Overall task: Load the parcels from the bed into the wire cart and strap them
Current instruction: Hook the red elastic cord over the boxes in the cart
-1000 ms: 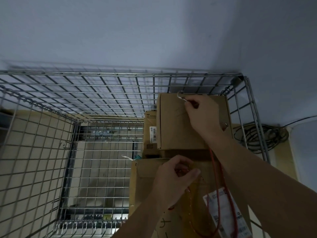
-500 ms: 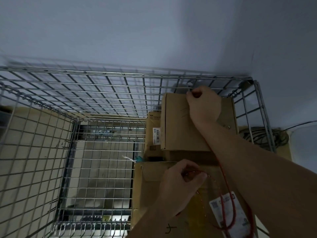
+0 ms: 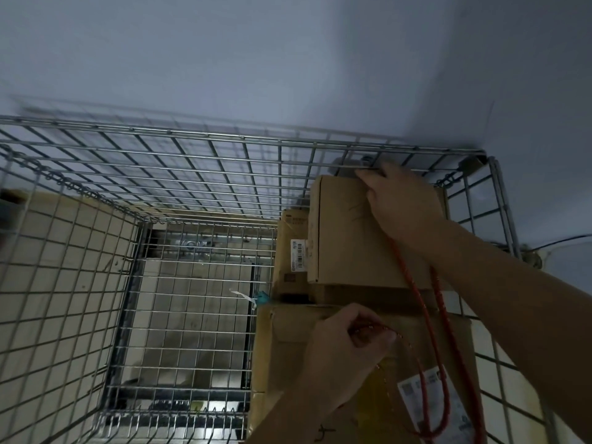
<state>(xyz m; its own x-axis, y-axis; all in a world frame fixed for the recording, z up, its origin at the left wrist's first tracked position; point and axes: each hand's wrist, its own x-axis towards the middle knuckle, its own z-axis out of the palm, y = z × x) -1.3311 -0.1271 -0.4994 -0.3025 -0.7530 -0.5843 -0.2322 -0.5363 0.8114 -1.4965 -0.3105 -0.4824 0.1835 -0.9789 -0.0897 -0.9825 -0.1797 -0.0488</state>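
The wire cart (image 3: 192, 145) stands against a wall, and I look down into it. Cardboard parcels are stacked in its right half: a top box (image 3: 342, 232), a smaller labelled box (image 3: 293, 251) beside it, and a large box (image 3: 288, 347) nearest me. A red elastic strap (image 3: 429, 322) runs over the boxes. My right hand (image 3: 400, 203) grips the strap's hook end at the far wire wall; the hook itself is hidden by the fingers. My left hand (image 3: 346, 347) pinches the strap over the large box.
The cart's left half holds no parcels, and the tiled floor (image 3: 192, 299) shows through its mesh bottom. A dark cable (image 3: 563, 240) lies on the floor right of the cart. The wall corner sits close behind the cart's far right corner (image 3: 480, 155).
My right hand moved the hook end away from me, from above the top box up to the far wire wall. My left hand kept its pinch on the strap.
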